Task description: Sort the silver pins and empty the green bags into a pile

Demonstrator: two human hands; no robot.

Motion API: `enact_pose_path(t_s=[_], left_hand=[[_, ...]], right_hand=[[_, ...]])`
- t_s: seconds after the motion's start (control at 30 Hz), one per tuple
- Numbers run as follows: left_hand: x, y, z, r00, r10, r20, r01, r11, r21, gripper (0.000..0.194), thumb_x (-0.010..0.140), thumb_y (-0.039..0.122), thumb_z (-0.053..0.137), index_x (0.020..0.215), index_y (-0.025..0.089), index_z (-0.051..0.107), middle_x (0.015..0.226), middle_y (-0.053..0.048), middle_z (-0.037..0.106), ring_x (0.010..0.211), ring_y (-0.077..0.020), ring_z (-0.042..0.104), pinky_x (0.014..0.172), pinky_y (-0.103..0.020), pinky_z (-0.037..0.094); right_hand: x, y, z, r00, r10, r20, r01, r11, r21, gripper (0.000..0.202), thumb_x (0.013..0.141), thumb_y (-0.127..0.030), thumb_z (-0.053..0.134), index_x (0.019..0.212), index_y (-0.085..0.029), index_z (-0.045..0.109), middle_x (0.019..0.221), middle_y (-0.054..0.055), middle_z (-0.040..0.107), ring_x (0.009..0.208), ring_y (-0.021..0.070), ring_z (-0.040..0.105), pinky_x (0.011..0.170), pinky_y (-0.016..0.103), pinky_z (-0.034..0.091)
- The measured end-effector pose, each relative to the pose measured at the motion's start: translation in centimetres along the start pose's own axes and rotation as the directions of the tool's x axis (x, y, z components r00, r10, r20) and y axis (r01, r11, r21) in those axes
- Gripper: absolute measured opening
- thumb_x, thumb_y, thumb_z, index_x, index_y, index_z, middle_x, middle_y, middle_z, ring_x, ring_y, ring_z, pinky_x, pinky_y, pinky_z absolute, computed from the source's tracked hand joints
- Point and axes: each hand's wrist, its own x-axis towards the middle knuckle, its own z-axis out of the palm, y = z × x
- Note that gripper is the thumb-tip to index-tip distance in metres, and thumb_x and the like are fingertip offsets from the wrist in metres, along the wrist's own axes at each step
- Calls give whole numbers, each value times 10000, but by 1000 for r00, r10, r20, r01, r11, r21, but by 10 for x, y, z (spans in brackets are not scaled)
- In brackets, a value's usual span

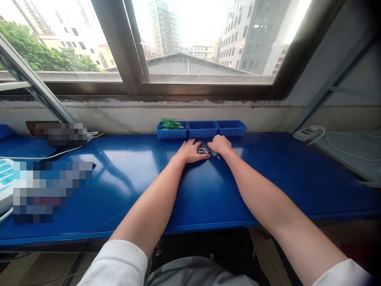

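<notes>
A small heap of thin metal pieces (203, 149), dark and shiny, lies on the blue tabletop (205, 190); they are too small to name more exactly. My left hand (190, 151) rests low against the heap's left side, fingers stretched out and thumb spread along its near edge. On the heap's right, my right hand (220, 144) is closed with its fingers curled down, and several more of the slim pieces stick out beside it. Whatever is inside those right fingers is hidden by the hand.
Three joined blue bins stand behind my hands: the left bin (160, 134) holds green packets (171, 124), with a middle bin (203, 129) and a right bin (231, 128) beside it. A white power strip (6, 184) and cables lie left. A white device (308, 133) sits right.
</notes>
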Motion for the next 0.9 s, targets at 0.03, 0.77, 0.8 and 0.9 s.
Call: enact_pose_path(t_s=[0.03, 0.77, 0.8, 0.9], left_hand=[[0, 0, 0, 1000, 13, -8, -13, 1000, 1, 903, 672, 780, 427, 1374, 213, 398, 1463, -140, 336, 1362, -340, 251, 1097, -459, 203], [5, 7, -3, 912, 105, -397, -139, 989, -56, 387, 837, 448, 514, 1097, 181, 617, 1071, -84, 627, 969, -225, 597, 845, -322, 468], [5, 6, -2, 907, 105, -407, -142, 988, -60, 371, 841, 442, 511, 1080, 181, 624, 1060, -82, 631, 959, -223, 600, 835, -321, 471], [6, 5, -2, 898, 99, -429, -143, 987, -71, 323, 860, 422, 491, 1024, 189, 643, 1016, -72, 641, 928, -211, 604, 810, -313, 473]], right_hand=[[-1, -3, 0, 1000, 15, 2, -15, 1000, -13, 295, 725, -364, 584, 881, -146, 709, 922, 191, 686, 854, 299, 644, 687, 359, 481], [12, -1, 21, 939, -274, -210, 331, 543, 772, 245, 789, -251, 534, 1016, -170, 579, 621, -23, 613, 598, 124, 586, 617, 253, 482], [12, -1, 21, 941, -268, -205, 321, 523, 789, 196, 788, -243, 533, 960, -169, 593, 623, -17, 616, 579, 117, 579, 594, 244, 478], [9, -2, 19, 959, -233, -164, 262, 498, 827, 69, 776, -227, 563, 817, -172, 573, 623, -8, 631, 464, 88, 527, 488, 216, 438]])
